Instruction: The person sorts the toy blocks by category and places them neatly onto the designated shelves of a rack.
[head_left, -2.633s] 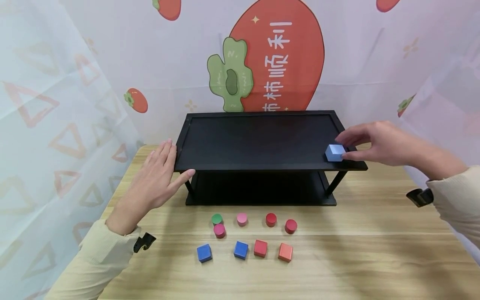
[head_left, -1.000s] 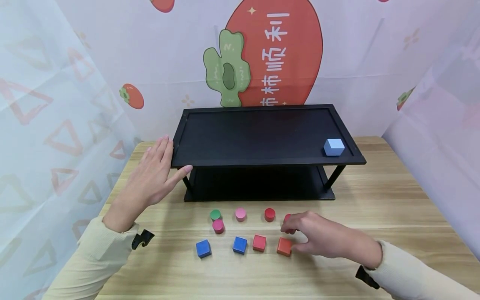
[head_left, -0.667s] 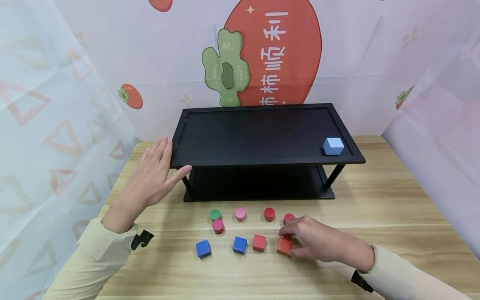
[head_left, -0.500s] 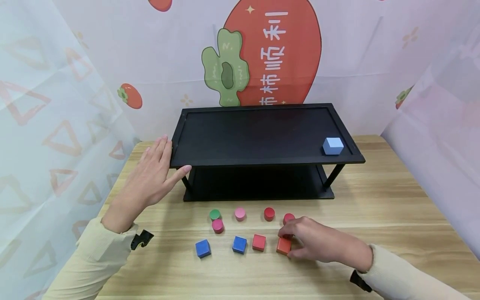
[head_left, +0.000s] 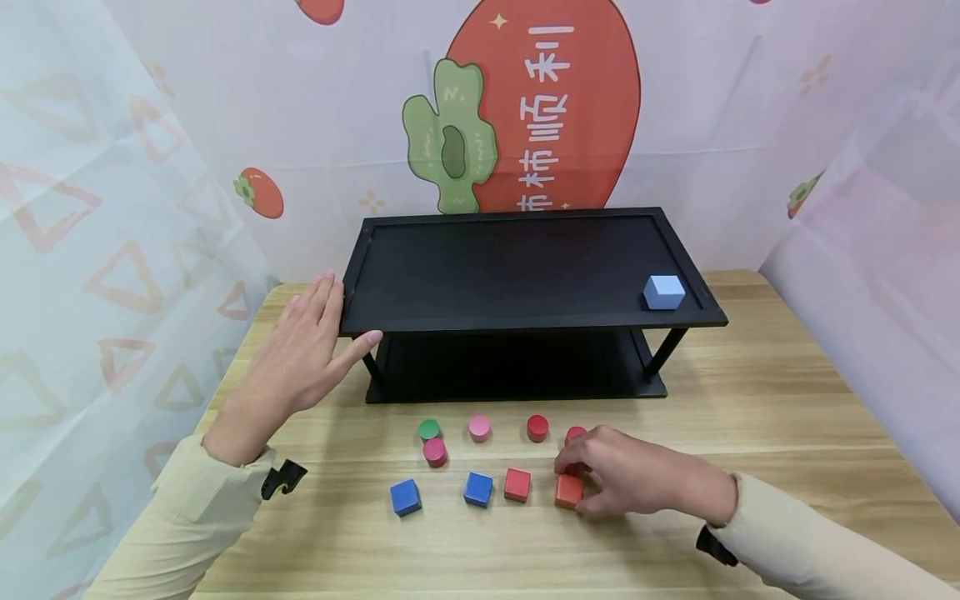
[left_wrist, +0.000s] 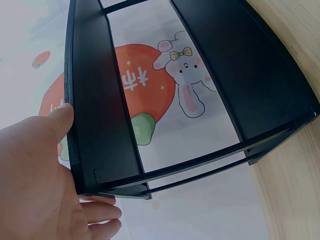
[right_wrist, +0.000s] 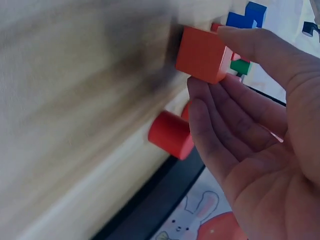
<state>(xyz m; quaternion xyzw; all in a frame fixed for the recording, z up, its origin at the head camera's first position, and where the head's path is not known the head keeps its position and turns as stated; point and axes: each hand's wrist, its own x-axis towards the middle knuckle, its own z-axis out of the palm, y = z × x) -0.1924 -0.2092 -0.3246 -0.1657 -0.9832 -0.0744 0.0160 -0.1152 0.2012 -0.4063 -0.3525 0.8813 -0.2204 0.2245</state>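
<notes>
My left hand [head_left: 300,350] rests on the left end of a black two-tier shelf [head_left: 510,275]. Its fingers lie straight along the side, and in the left wrist view the thumb [left_wrist: 61,120] touches the shelf's edge. On the wooden table, my right hand [head_left: 630,471] pinches an orange-red cube [head_left: 568,492] between thumb and fingertips. The right wrist view has that cube [right_wrist: 202,54] between them, with a red cylinder [right_wrist: 171,134] close by the fingers. A light blue cube [head_left: 663,292] sits on the top tier's right front corner.
Left of the right hand lie a red cube [head_left: 517,484] and two blue cubes [head_left: 478,489]. Behind them are a red cylinder [head_left: 537,428], a pink one [head_left: 479,428], a magenta one [head_left: 435,452] and a green one [head_left: 429,429]. A printed cloth [head_left: 322,125] hangs behind.
My right hand has let go of the light blue cube on the shelf top and come down to the orange-red cube, which has turned slightly. The left hand has stayed at the shelf.
</notes>
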